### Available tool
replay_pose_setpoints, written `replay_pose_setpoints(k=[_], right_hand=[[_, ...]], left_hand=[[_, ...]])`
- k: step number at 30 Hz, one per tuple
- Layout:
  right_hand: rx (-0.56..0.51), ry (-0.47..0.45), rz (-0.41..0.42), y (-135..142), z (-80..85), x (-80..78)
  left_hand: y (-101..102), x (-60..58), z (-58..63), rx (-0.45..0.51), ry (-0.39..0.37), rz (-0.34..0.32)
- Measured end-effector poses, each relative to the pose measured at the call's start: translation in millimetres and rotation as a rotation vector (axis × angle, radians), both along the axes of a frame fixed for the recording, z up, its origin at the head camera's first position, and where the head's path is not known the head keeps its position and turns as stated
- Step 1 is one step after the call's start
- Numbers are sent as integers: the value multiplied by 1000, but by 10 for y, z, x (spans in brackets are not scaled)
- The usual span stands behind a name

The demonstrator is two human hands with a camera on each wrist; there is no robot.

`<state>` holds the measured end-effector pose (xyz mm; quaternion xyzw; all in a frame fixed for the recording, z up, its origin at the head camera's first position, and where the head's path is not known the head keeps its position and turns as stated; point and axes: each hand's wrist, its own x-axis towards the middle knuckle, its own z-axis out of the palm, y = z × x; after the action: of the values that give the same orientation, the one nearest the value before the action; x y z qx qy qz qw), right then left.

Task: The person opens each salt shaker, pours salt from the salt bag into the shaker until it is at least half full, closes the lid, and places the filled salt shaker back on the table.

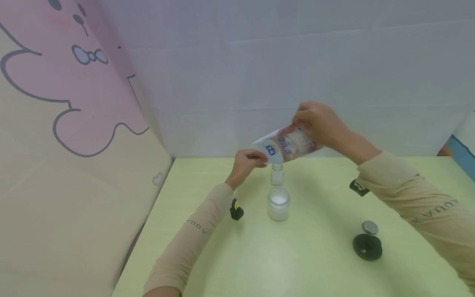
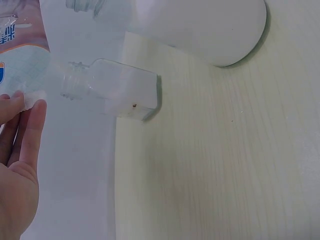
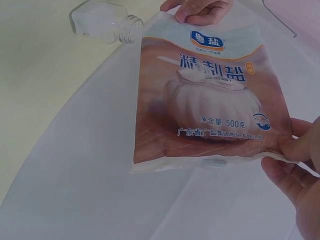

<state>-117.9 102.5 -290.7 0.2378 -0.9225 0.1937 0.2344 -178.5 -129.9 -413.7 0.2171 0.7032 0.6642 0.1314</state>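
A salt bag [image 3: 210,100] with a brown and pale blue front is stretched between both hands, tilted with its pale end lower in the head view. My left hand [image 1: 246,165] pinches the edge at that pale end. The opposite end's corner is pinched by my right hand [image 1: 319,126], fingers and thumb on the film. Directly below the bag's low corner stands a small clear bottle [image 2: 125,90], uncapped, with white contents. Nearer to me is a wider open glass jar [image 1: 278,210] holding white contents. Whether salt is flowing cannot be seen.
On the right of the pale green table [image 1: 315,264] lie a round silver lid [image 1: 370,227] and a larger black lid [image 1: 367,247]. A white cloth wall [image 1: 222,90] rises behind the table, and a printed curtain [image 1: 74,198] borders its left side.
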Motion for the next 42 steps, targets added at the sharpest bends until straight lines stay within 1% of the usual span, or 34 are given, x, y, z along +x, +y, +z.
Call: replay_pose_setpoints(k=[10,22,30,33,40,42], right_hand=[[7,-9,-9,-10,11,15],[11,-1,-4,-35,6,14],[13,15,9,-42,14,11],[12,14,12,-41,11,9],[12,14,16,-29,0,3],[13,11,13,-30,1,5]], left_hand=[[-3,10,10,-15,3,0],[-17,6,-21,15,2,2],[-34,31,8,8,1,-4],[-42,29,2,3,6,-6],[-9,-105,-212,17,1,27],[-1,-112,-232,18,5,36]])
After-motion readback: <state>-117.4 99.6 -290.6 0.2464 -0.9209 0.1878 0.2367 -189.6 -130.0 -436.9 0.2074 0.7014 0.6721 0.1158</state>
